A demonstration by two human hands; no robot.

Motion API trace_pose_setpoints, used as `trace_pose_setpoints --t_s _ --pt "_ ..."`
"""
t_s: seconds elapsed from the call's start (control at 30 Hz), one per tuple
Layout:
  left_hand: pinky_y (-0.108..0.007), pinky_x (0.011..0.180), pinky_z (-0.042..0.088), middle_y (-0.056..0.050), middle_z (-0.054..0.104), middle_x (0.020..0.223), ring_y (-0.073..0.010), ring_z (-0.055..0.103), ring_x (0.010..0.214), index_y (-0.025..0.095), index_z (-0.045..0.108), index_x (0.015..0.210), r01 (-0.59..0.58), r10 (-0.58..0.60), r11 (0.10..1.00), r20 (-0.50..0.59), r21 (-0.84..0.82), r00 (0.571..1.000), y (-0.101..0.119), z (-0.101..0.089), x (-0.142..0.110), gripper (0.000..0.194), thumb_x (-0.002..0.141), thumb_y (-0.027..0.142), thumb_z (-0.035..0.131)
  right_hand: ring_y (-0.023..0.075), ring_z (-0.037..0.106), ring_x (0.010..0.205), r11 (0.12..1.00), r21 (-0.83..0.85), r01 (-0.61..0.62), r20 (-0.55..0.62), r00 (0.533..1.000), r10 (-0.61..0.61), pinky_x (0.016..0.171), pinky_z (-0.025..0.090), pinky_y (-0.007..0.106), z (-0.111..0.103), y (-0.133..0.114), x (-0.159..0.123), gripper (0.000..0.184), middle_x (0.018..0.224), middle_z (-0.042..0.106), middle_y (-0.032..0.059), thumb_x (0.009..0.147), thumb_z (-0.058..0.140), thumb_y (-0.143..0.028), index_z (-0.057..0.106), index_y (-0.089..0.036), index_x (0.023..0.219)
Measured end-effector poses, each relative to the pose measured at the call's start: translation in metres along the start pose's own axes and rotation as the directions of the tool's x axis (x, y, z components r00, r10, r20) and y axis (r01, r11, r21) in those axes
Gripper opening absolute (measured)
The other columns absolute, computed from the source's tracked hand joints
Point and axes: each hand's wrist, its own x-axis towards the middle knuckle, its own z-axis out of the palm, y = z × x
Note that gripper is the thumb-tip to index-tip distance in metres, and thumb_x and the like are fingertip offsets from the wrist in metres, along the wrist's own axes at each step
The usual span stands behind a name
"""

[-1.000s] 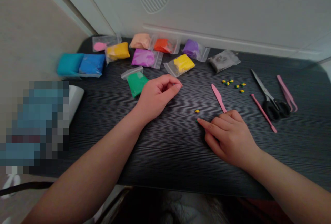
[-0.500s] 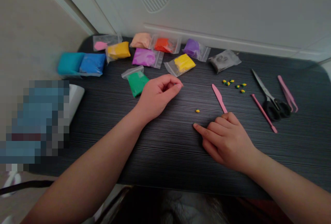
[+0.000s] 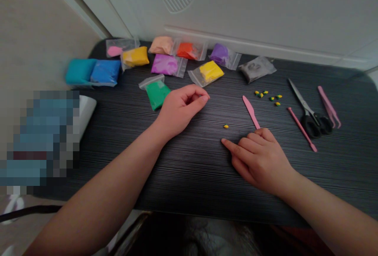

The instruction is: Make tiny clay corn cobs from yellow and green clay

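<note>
My left hand [image 3: 183, 110] rests beside the green clay packet [image 3: 158, 93], thumb and curled fingers meeting in a pinch. Whatever it may hold is hidden. My right hand [image 3: 256, 159] lies low on the dark tabletop [image 3: 183, 177], its index finger stretched out to the left and the other fingers bent. Just beyond that fingertip sits a tiny yellow-and-green clay piece [image 3: 226, 126], apart from the finger. A pink plastic knife [image 3: 250, 110] lies with its handle end reaching my right knuckles. Several similar small clay pieces [image 3: 272, 98] are grouped to the right of the knife.
Bags of coloured clay, among them a yellow one [image 3: 211, 71] and a grey one [image 3: 256, 69], line the back. Black-handled scissors [image 3: 307, 108], pink tweezers [image 3: 328, 106] and a pink stick tool [image 3: 301, 129] lie at right. A pixelated object [image 3: 41, 138] stands at left.
The whole view has shifted very slightly. Both hands and the clay pieces keep practically the same places on the table.
</note>
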Motion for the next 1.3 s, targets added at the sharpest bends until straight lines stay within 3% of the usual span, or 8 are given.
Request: trace_pose_setpoints --t_s 0.23,0.73,1.0,1.3 --pt "-0.021 0.053 0.034 0.002 0.054 0.063 -0.0087 0.045 0.057 0.016 0.062 0.079 -0.005 0.005 1.0 0.001 0.017 1.0 0.0009 0.0001 -0.0004 0.014 0.077 0.027 0.054 0.0155 0.044 0.068 0.997 -0.045 -0.064 -0.009 0.998 0.064 0.073 0.028 0.036 -0.0006 0.001 0.0019 0.033 0.068 0.055 0.0007 0.085 0.042 -0.026 0.053 -0.019 0.115" --pt "-0.021 0.053 0.035 0.002 0.054 0.062 -0.0083 0.046 0.056 0.016 0.062 0.079 -0.041 0.041 0.999 0.002 0.009 0.999 -0.0027 0.0011 -0.0001 0.014 0.078 0.028 0.054 0.0159 0.042 0.069 0.998 0.006 0.064 0.017 0.998 -0.064 0.075 0.029 0.037 0.0001 -0.0035 -0.0002 0.034 0.068 0.054 0.0002 0.085 0.041 -0.027 0.051 -0.017 0.117" --pt "-0.021 0.052 0.034 0.002 0.054 0.061 -0.0083 0.045 0.056 0.016 0.062 0.08 -0.042 0.041 0.999 0.007 0.028 0.999 -0.0017 0.0006 -0.0001 0.014 0.078 0.027 0.054 0.0159 0.044 0.069 0.997 -0.056 -0.06 -0.001 0.998 0.06 0.074 0.029 0.037 0.0007 0.0027 0.0013 0.034 0.069 0.055 0.0 0.085 0.041 -0.027 0.052 -0.019 0.116" --pt "-0.021 0.052 0.034 0.002 0.053 0.061 -0.0081 0.044 0.055 0.015 0.062 0.079 -0.036 0.036 0.999 -0.003 0.016 0.999 -0.0015 0.0013 0.0003 0.014 0.077 0.026 0.054 0.016 0.042 0.069 0.999 -0.03 0.023 0.001 1.0 -0.023 0.075 0.03 0.037 0.0013 -0.0018 0.0005 0.035 0.068 0.053 0.0 0.085 0.042 -0.027 0.05 -0.017 0.118"
